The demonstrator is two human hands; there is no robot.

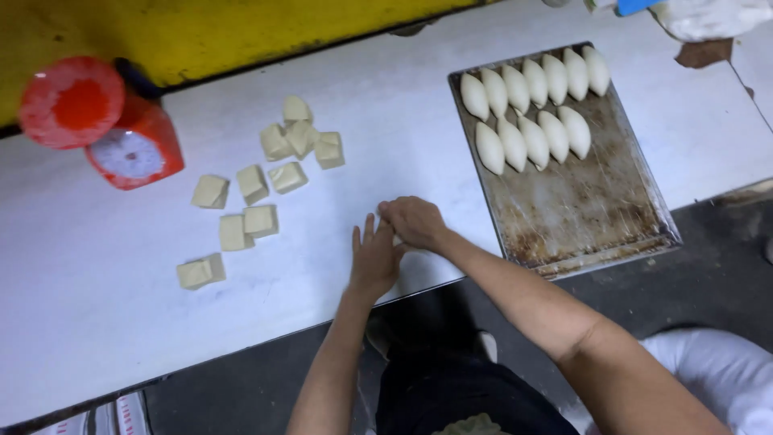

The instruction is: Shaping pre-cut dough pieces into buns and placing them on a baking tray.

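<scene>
Both hands meet at the near edge of the desk (419,121), and the grip of each is on one small piece of dough (397,240) that is almost wholly hidden beneath them. Right hand (415,221) lies curled over the piece, fingers bent down and closed around it. Left hand (374,259) lies flat with fingers straight and together, its fingertips touching the right hand and the dough; whether it clamps anything cannot be told.

Dough under the hands sits on the white desk surface, just left of the baking tray (600,213) and well apart from the cut pieces.

Cut dough blocks (254,184), pale and roughly square, lie scattered on the desk to the left of the hands, some touching in a small cluster, others single.

Shaped dough rolls (535,109), smooth and pointed at both ends, lie on the far part of the tray in two slanted rows, side by side and nearly touching. The near part of the tray is bare, stained metal.

A red kitchen scale (133,149) with a round red pan stands at the far left of the desk, beside a yellow wall.
</scene>
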